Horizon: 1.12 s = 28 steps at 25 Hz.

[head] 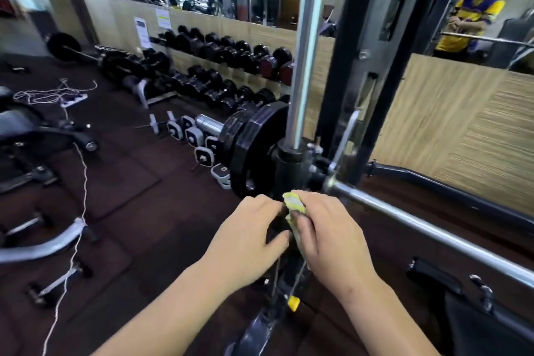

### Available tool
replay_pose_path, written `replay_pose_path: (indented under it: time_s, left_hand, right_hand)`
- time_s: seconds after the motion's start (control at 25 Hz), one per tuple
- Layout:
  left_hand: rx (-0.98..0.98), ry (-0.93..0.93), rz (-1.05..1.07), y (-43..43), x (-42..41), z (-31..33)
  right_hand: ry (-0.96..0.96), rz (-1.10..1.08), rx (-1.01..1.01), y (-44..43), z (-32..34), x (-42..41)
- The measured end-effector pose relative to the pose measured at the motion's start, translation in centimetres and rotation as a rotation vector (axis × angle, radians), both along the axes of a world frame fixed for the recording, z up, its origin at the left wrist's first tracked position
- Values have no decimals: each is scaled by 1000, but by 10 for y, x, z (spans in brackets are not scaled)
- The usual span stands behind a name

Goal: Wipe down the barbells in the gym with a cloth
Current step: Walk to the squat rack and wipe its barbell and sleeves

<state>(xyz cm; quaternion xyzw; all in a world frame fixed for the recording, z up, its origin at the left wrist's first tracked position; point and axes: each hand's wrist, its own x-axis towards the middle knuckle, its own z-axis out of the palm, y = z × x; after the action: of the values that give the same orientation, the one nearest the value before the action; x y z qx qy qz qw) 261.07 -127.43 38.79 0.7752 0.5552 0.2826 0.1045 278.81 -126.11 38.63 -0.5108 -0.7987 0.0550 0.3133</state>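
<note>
A chrome barbell (pixel 427 228) runs from the machine's carriage toward the lower right, with black weight plates (pixel 254 150) loaded on its left end. A small yellow cloth (pixel 294 205), bunched up, sits between my two hands just below and in front of the bar's inner end. My right hand (pixel 326 237) is closed around the cloth. My left hand (pixel 248 237) is beside it, its fingertips touching the cloth's left edge; whether they pinch it is unclear. Neither hand touches the bar.
A vertical chrome guide rod (pixel 303 52) and black frame post (pixel 372 66) rise behind my hands. Dumbbell racks (pixel 219 66) line the wall at left. A bench (pixel 26 127), curved bars, handles and a white cord (pixel 78 211) lie on the dark floor. A black bag (pixel 476 318) sits at the lower right.
</note>
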Motion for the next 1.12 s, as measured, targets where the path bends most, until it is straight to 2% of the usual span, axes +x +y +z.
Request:
replay_pose_path:
  time_s: [0.28, 0.48, 0.64, 0.84, 1.12]
  left_hand:
    - [45, -53, -9, 58, -148, 1]
    - [2, -30, -71, 124, -277, 2]
    - [-5, -16, -97, 169, -343, 1]
    - [-40, -17, -120, 228, -382, -12]
    - [-71, -25, -221, 317, -366, -40]
  right_hand:
    - [-16, 11, 46, 39, 11, -148]
    - [-6, -78, 24, 86, 7, -268]
    - [-31, -167, -37, 129, 2, -319]
    - [-75, -254, -58, 190, -7, -349]
    - [-54, -322, -84, 257, -31, -359]
